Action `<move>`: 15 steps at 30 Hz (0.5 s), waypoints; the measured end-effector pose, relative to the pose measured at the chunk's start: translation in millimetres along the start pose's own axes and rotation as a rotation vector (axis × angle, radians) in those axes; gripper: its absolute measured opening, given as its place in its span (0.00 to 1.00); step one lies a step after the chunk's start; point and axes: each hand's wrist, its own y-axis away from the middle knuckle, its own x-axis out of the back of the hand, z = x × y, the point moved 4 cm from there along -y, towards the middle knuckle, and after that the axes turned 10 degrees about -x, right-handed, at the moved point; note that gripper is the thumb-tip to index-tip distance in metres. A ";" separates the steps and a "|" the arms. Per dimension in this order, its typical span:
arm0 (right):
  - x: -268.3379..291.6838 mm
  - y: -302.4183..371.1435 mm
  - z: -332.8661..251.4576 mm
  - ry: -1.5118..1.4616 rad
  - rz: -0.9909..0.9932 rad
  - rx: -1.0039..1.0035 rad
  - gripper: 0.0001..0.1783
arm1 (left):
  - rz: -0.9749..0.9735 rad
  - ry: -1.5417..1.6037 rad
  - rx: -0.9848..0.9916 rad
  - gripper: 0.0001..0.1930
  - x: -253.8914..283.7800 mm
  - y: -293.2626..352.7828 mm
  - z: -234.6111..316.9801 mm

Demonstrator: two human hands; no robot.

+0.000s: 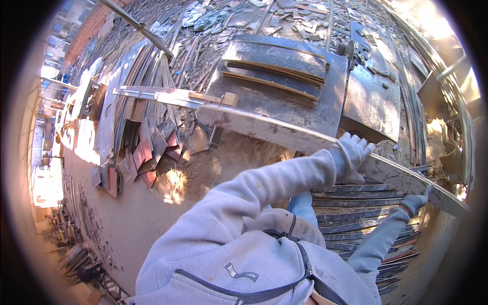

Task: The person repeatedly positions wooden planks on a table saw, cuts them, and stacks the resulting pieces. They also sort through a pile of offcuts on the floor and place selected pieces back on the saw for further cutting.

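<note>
A long, narrow plank (264, 128) with a scuffed grey-brown face lies slantwise across the view, from beside the bench to the far right. My left hand (352, 155), in a pale glove, is closed over it right of its middle, the fingers reaching over the far edge. Farther right, my right hand (417, 199), also gloved, grips the plank near its right end; part of that hand is hidden by the plank. Beyond the plank stands a dark, flat-topped bench (284, 109). A small wooden block (230, 99) touches the plank's left end area, next to a pale rail (168, 96).
Several dark strips (356, 216) lie stacked beneath my right arm. Broken reddish and grey board pieces (147, 150) are piled at the left. A second dark panel (373, 109) stands right of the bench. Offcuts (305, 23) litter the far ground, and a pole (140, 26) slants in.
</note>
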 end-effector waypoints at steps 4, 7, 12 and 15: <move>44.7 -90.3 -51.3 -0.012 0.129 -0.004 0.39 | -0.060 -0.141 0.165 0.50 -6.6 1.3 -104.6; 63.7 -136.0 -58.0 0.042 0.192 0.057 0.39 | 0.049 -0.161 0.106 0.35 -25.3 -13.5 -146.0; 76.9 -195.2 -12.8 0.028 0.207 -0.028 0.35 | -0.031 -0.021 0.171 0.30 -69.2 -37.6 -185.1; 80.9 -220.7 16.9 0.038 0.171 -0.076 0.34 | -0.079 0.020 0.208 0.29 -96.1 -36.0 -205.6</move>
